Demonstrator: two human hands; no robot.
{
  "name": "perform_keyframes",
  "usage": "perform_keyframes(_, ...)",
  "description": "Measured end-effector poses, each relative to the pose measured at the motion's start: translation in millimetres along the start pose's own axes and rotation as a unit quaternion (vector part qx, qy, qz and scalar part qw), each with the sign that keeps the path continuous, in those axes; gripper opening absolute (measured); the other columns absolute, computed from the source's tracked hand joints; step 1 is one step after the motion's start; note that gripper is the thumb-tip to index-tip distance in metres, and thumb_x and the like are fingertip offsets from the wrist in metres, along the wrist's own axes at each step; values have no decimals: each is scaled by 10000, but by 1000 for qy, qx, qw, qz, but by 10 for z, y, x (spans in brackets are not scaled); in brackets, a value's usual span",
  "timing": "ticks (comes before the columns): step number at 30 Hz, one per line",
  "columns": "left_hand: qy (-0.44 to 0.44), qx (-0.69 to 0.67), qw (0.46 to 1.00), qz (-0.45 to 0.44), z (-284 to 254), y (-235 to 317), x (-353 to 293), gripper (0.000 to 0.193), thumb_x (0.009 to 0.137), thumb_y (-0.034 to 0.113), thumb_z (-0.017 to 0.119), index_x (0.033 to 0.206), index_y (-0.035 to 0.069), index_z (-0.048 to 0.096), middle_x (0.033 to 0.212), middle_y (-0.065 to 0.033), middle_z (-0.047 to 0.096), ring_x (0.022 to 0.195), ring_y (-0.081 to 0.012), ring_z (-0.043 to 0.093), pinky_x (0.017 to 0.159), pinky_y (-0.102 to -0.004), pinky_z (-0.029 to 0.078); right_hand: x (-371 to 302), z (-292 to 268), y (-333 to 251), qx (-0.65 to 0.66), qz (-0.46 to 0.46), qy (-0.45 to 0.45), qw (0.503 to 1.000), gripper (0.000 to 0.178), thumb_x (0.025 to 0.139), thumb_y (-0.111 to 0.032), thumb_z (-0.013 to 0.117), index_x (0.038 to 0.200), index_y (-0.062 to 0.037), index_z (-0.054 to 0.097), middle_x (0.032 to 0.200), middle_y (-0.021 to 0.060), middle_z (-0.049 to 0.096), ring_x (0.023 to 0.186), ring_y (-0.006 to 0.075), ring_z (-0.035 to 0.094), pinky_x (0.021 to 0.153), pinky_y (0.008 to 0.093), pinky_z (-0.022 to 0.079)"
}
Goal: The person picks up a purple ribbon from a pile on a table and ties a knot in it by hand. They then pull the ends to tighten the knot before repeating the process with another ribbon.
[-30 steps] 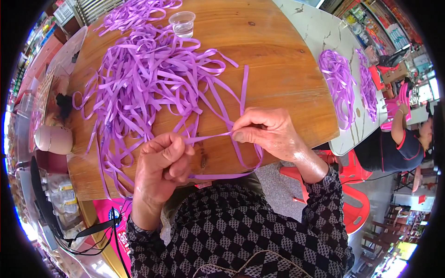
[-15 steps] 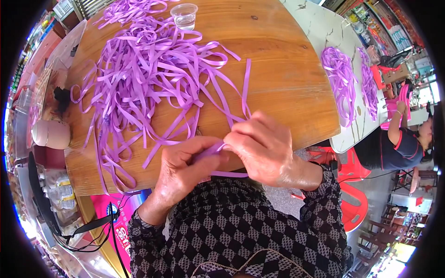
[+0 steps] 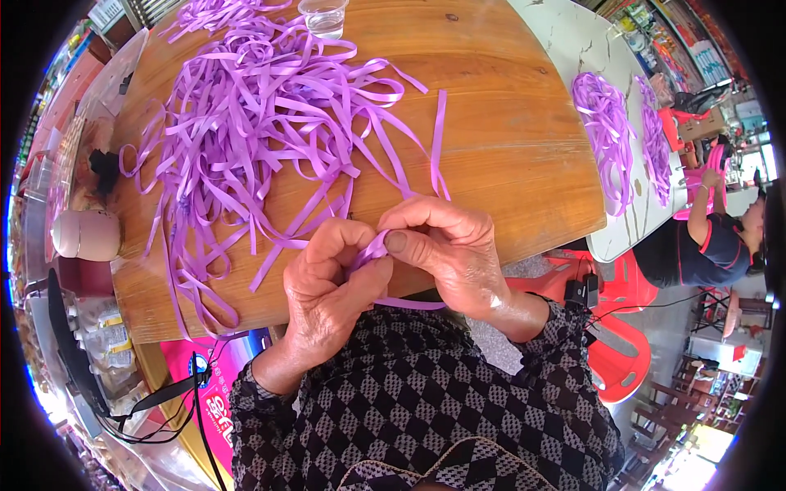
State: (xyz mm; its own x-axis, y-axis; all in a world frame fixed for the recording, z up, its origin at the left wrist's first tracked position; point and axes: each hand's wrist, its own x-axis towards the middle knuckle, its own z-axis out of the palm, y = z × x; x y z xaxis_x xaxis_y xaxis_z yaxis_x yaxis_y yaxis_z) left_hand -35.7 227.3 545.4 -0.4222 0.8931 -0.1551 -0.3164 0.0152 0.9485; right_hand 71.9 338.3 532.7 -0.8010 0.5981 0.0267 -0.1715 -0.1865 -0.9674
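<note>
A purple ribbon [image 3: 371,250] is pinched between my two hands, just over the table's near edge. My left hand [image 3: 332,282] has its thumb and fingers closed on a fold of it. Thumb and forefinger of my right hand [image 3: 446,250] grip the same ribbon at the upper end of that fold. Part of the ribbon hangs in a loop below my hands, and a strip lies on the wood beyond the right hand. What the fingers cover is hidden. A large tangled heap of purple ribbons [image 3: 246,123] spreads over the left of the wooden table [image 3: 499,114].
A clear plastic cup [image 3: 325,20] of liquid stands at the far edge of the heap. Two purple ribbon bundles [image 3: 604,135] lie on a white marbled table [image 3: 565,41] at right. Red stools [image 3: 618,360] and another person [image 3: 696,245] are farther right. Cables hang at lower left.
My right hand has moved left and turned, its thumb now pressing the ribbon close to my left fingers. My left hand has risen slightly. The view has shifted a little.
</note>
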Motion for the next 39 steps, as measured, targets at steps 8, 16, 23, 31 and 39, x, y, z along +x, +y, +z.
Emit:
perform_keyframes(8, 9, -5, 997, 74, 9, -65, 48, 238, 840, -39, 490, 1076, -10, 467, 685, -31, 540, 535, -56, 449, 461, -185, 323, -44, 73, 86, 104, 16, 49, 993, 109, 821, -21, 622, 924, 12, 608, 817, 47, 610, 676, 75, 511, 612, 198, 410)
perform_keyframes(16, 27, 103, 986, 127, 0, -134, -22, 146, 855, 12, 565, 995, -27, 578, 834, -57, 598, 643, -73, 528, 572, -187, 421, 11, -154, 107, 285, 206, -35, 935, 127, 792, -57, 661, 889, 0, 601, 723, 25, 571, 561, 64, 428, 492, 207, 316)
perform_keyframes(23, 100, 205, 953, 202, 3, -232, 8, 116, 853, 34, 587, 950, -30, 579, 844, -54, 596, 691, -74, 547, 612, -187, 433, -65, 56, -30, 203, 175, 6, 963, 213, 792, -21, 651, 980, 27, 566, 819, 50, 580, 691, 96, 535, 600, 237, 454)
perform_keyframes(31, 88, 168, 978, 82, -55, -138, 30, 160, 867, 125, 588, 889, -32, 573, 712, -57, 588, 580, -87, 534, 511, -193, 412, -100, -49, 86, 11, 78, 28, 997, 246, 770, 39, 654, 984, 26, 532, 853, 43, 570, 767, 83, 549, 704, 206, 468)
perform_keyframes(39, 28, -140, 973, -181, -139, -133, 112, 205, 820, 176, 643, 843, -15, 573, 629, -60, 564, 445, -79, 438, 403, -179, 301, -116, -139, 183, -81, -62, -42, 994, 140, 799, 38, 623, 925, 21, 564, 909, 69, 562, 821, 105, 553, 713, 220, 460)
